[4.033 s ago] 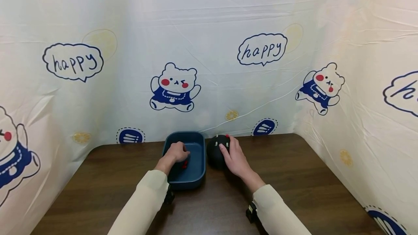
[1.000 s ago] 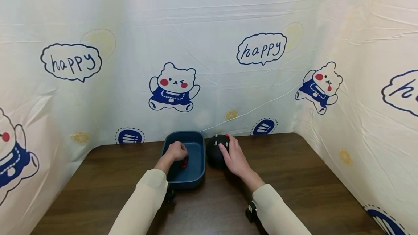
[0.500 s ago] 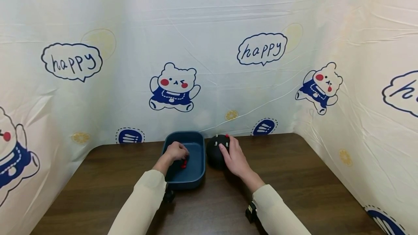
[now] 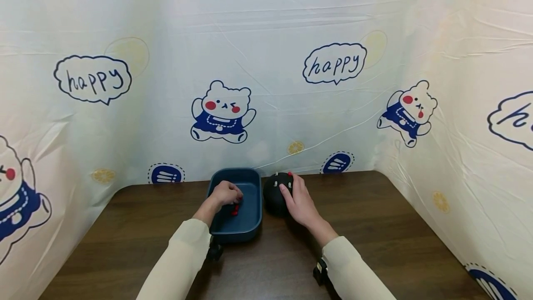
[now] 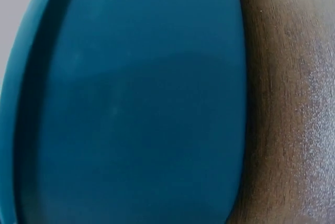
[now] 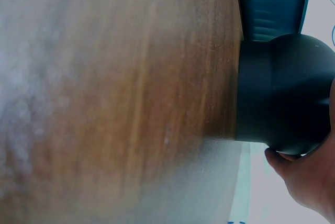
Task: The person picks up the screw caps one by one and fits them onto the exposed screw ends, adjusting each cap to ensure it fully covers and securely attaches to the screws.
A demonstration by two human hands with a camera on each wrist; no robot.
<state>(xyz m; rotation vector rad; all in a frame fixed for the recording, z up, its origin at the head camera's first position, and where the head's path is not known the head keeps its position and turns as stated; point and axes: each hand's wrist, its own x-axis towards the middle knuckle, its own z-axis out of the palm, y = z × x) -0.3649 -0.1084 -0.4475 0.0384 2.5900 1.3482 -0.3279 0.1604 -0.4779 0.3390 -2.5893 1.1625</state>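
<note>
A black dome-shaped object (image 4: 274,200) on a short cylindrical base stands on the table, with a few small white pieces and a red one (image 4: 290,173) on its top. My right hand (image 4: 301,205) holds its right side, thumb over the top; in the right wrist view the fingers (image 6: 285,164) curl round the dome. My left hand (image 4: 225,193) reaches into a blue rectangular bin (image 4: 250,228), fingers bent down and drawn together. Small red pieces (image 4: 235,212) lie in the bin just below the fingers. Whether the fingertips pinch one I cannot tell.
The bin and the dome stand side by side at the back of the brown wooden table (image 4: 354,230). A white patterned curtain (image 4: 275,105) hangs behind and on both sides. In the left wrist view the bin's outer wall (image 5: 146,103) fills most of the picture.
My left hand and its fingertips shift slightly inside the bin, just above the red pieces. My right hand and the dome stay where they were.
</note>
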